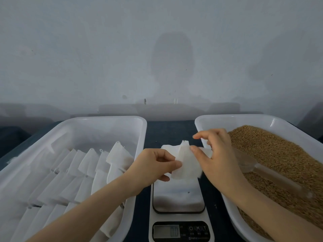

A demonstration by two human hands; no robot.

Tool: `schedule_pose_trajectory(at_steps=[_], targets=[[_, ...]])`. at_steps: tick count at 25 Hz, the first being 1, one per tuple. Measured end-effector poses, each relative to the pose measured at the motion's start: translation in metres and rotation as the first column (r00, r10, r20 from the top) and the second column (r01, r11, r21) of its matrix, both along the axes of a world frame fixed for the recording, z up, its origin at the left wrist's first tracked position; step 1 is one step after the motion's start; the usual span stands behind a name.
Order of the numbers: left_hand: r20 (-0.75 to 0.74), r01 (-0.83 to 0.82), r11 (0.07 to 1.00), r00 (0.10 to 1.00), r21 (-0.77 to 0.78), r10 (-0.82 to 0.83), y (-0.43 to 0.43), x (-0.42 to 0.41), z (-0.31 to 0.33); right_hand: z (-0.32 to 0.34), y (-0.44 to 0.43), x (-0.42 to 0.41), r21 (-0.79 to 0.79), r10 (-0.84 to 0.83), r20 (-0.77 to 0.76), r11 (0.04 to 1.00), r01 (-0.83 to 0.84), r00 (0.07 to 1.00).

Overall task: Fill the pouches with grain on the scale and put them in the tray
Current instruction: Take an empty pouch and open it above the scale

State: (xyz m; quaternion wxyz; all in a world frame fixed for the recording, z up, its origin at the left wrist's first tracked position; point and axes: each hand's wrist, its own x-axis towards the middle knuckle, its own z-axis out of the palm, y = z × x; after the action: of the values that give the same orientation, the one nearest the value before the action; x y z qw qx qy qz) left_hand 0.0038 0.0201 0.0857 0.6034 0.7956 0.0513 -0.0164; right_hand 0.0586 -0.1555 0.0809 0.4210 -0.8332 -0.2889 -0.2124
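Holding a small white fabric pouch (187, 165) between them, both hands work just above the far end of the grey digital kitchen scale (178, 198), which sits on the dark blue tabletop (167, 131). The left hand (153, 165) pinches the pouch's near left edge between thumb and curled fingers. The right hand (218, 154) pinches its right side, with the index finger raised clear. The pouch looks flat and empty, and its mouth seems to point up and away from the person, so the step in hand is probably pulling it open.

What matters for the next move is what lies to the right. The brown grain (279, 154) fills the white plastic tray on the right (227, 117), where a clear plastic scoop (262, 170) lies with its handle towards the person, just beside the right hand. That hand is much the nearer for scooping, while the left could steady the pouch. The white plastic tray on the left (104, 118) holds rows of similar white pouches (83, 163).
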Motion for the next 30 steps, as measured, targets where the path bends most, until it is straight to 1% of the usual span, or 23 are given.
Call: schedule_pose_trajectory(at_steps=[1,3,6,9,11,13,15,17,18,21,23,25,27,30], targets=[[0.002,-0.021,0.999,1.000,-0.029,0.021,0.000,0.000,0.000,0.001,0.001,-0.002,0.040,0.023,-0.006,0.999,-0.023,1.000],[0.019,-0.040,0.997,0.999,-0.063,0.041,0.001,0.000,0.000,0.001,0.004,-0.006,0.050,0.130,-0.063,0.991,-0.127,0.990],[0.040,-0.030,0.999,0.999,-0.043,0.032,0.002,0.000,0.000,-0.002,0.008,-0.010,0.040,0.256,-0.168,0.967,-0.253,0.952],[0.051,-0.018,1.000,0.999,-0.022,0.019,0.002,0.001,-0.002,-0.002,0.008,-0.011,0.043,0.288,-0.196,0.957,-0.286,0.937],[0.078,0.031,0.999,0.996,-0.011,-0.030,0.002,0.000,-0.003,-0.001,0.008,-0.013,0.028,0.315,-0.222,0.948,-0.317,0.923],[0.112,0.088,0.996,0.990,-0.022,-0.085,0.003,-0.002,-0.003,0.000,0.008,-0.016,-0.008,0.337,-0.206,0.938,-0.346,0.918],[0.135,0.105,0.992,0.986,-0.068,-0.096,0.004,-0.003,-0.002,0.000,0.008,-0.015,-0.011,0.338,-0.191,0.938,-0.346,0.922],[0.134,0.100,0.990,0.987,-0.104,-0.086,0.003,-0.002,-0.001,-0.001,0.008,-0.013,0.019,0.319,-0.219,0.946,-0.323,0.922],[0.128,0.100,0.990,0.988,-0.098,-0.087,0.003,-0.002,-0.001,-0.001,0.008,-0.012,0.030,0.314,-0.243,0.948,-0.316,0.918],[0.132,0.118,0.993,0.984,0.004,-0.118,0.000,-0.004,-0.001,0.001,0.008,-0.016,0.005,0.347,-0.286,0.933,-0.360,0.893],[0.149,0.104,0.992,0.982,0.066,-0.113,-0.001,-0.005,0.000,0.002,0.009,-0.017,-0.051,0.361,-0.245,0.922,-0.384,0.900],[0.156,0.058,0.996,0.985,0.074,-0.069,-0.002,-0.005,0.000,0.002,0.010,-0.016,-0.068,0.336,-0.219,0.931,-0.358,0.916],[0.151,0.003,0.999,0.988,0.042,-0.009,-0.003,-0.004,0.000,-0.001,0.010,-0.014,-0.055,0.294,-0.223,0.948,-0.313,0.929],[0.150,-0.072,0.997,0.986,0.010,0.070,-0.004,-0.001,-0.001,-0.003,0.010,-0.013,-0.093,0.202,-0.199,0.970,-0.224,0.959]])
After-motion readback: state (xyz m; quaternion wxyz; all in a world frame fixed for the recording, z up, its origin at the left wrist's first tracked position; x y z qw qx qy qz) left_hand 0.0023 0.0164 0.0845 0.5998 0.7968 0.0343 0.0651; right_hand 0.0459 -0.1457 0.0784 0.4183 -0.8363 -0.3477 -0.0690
